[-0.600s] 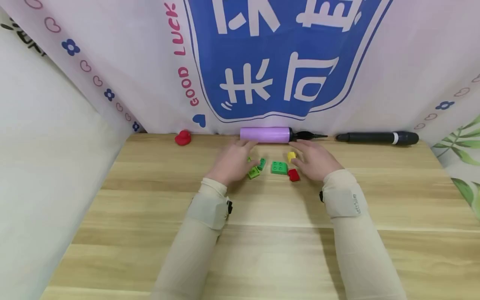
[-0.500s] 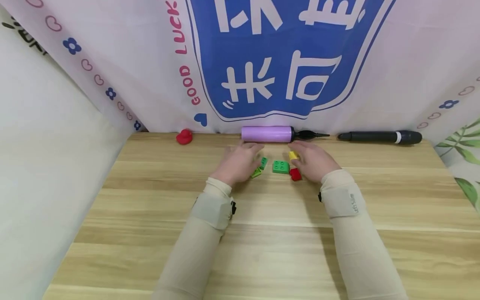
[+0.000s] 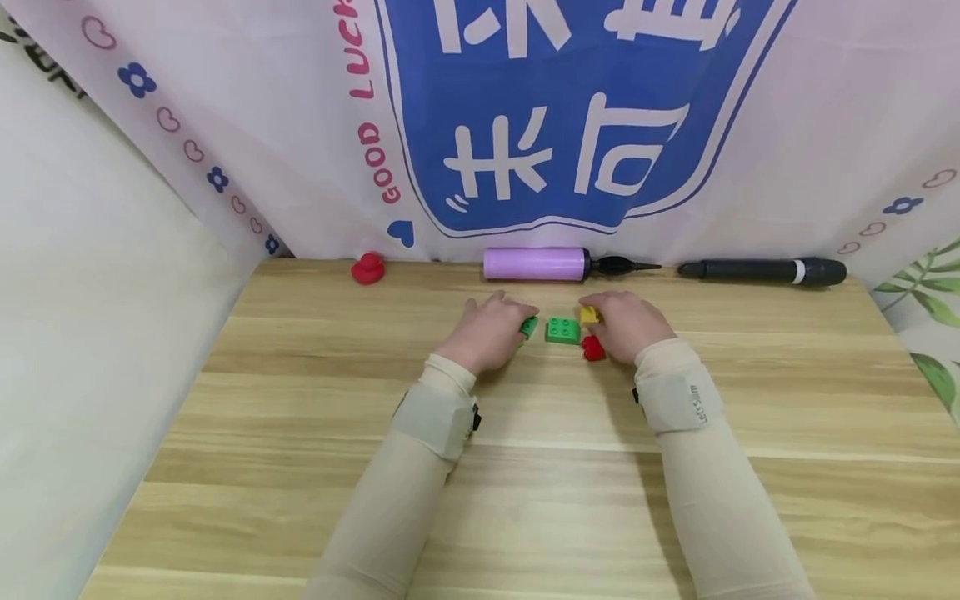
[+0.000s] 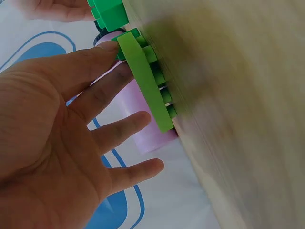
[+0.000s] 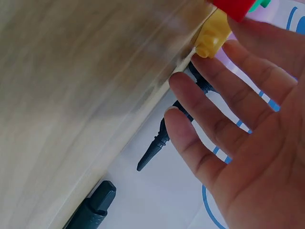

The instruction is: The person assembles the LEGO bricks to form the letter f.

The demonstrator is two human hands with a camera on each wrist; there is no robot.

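Note:
In the head view my left hand [image 3: 491,331] is at a small dark green toy brick [image 3: 528,327], its thumb and index finger pinching it. A lime green brick [image 4: 147,83] sits right beside that hand in the left wrist view, mostly hidden in the head view. The other fingers are spread. My right hand [image 3: 632,323] pinches a small yellow brick [image 3: 588,314] between thumb and index finger, its remaining fingers extended. Just nearer me than the yellow brick lies a red brick [image 3: 593,348]. Between the hands a green brick [image 3: 562,330] rests studs up on the table.
A purple hand pump [image 3: 536,264] with a black nozzle lies along the table's back edge. To its right is a black, microphone-like object [image 3: 761,272] with a white ring. A red rubber duck [image 3: 367,268] sits at the back left. A printed cloth [image 3: 300,125] hangs behind the wooden table [image 3: 525,500].
My left hand has moved right to the dark green brick, covering most of the lime one. The right hand's fingers have closed in on the yellow brick. The view has shifted slightly.

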